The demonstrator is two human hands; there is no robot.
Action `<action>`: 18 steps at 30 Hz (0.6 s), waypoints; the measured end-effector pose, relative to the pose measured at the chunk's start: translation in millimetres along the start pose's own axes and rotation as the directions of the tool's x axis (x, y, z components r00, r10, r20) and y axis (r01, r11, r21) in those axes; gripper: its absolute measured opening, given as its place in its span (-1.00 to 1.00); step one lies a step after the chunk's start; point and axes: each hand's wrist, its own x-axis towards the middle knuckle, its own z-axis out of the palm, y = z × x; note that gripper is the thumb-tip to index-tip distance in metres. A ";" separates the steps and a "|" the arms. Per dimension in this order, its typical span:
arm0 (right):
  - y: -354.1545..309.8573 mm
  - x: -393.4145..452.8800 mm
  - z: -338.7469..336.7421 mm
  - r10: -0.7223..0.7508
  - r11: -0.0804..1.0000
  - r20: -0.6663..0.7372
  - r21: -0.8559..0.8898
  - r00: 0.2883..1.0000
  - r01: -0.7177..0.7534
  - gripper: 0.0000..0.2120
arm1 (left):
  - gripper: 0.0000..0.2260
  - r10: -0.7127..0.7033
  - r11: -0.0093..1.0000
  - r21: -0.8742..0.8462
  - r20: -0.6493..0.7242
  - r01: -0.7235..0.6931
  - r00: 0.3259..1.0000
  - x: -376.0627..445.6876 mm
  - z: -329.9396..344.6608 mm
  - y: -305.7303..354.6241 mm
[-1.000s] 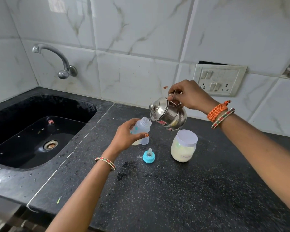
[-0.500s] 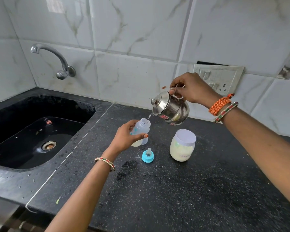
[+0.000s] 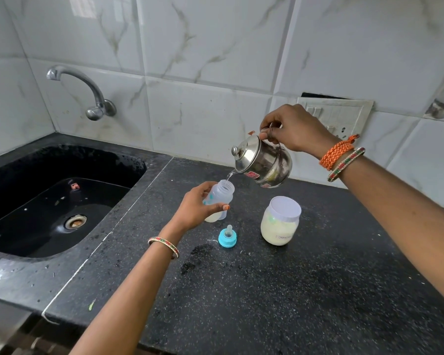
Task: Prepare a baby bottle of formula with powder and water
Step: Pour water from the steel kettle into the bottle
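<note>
My left hand (image 3: pixel 194 208) grips a small clear baby bottle (image 3: pixel 222 197), uncapped, standing on the black counter with pale powder at its bottom. My right hand (image 3: pixel 292 128) holds a shiny steel kettle (image 3: pixel 263 162) by its handle, tilted left above the bottle. A thin stream of water runs from the spout into the bottle's mouth. The blue teat cap (image 3: pixel 227 237) lies on the counter just in front of the bottle. A formula jar (image 3: pixel 280 221) with a white lid and cream powder stands to the right.
A black sink (image 3: pixel 62 201) with a drain fills the left side, a steel tap (image 3: pixel 87 93) above it. The speckled black counter (image 3: pixel 267 290) has a wet patch near the cap. A switch plate (image 3: pixel 344 111) sits on the tiled wall behind my right hand.
My right hand raised the kettle and tilted it further, and water now streams into the bottle. My left hand stays on the bottle.
</note>
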 end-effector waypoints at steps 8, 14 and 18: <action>-2.9 -1.0 3.2 -0.001 1.000 0.023 0.009 1.000 0.001 -0.85 | -0.45 0.009 1.000 -0.026 -0.029 -0.010 1.000 3.6 0.0 8.1; -3.8 -2.8 2.6 0.006 1.000 0.018 0.003 1.000 -0.006 -0.86 | -0.43 0.006 1.000 -0.009 -0.034 -0.006 0.999 6.5 -0.4 9.3; -4.0 -6.4 2.8 0.012 1.000 0.021 0.005 1.000 -0.012 -0.84 | -0.43 0.001 1.000 -0.003 -0.036 -0.001 0.999 6.5 1.9 9.8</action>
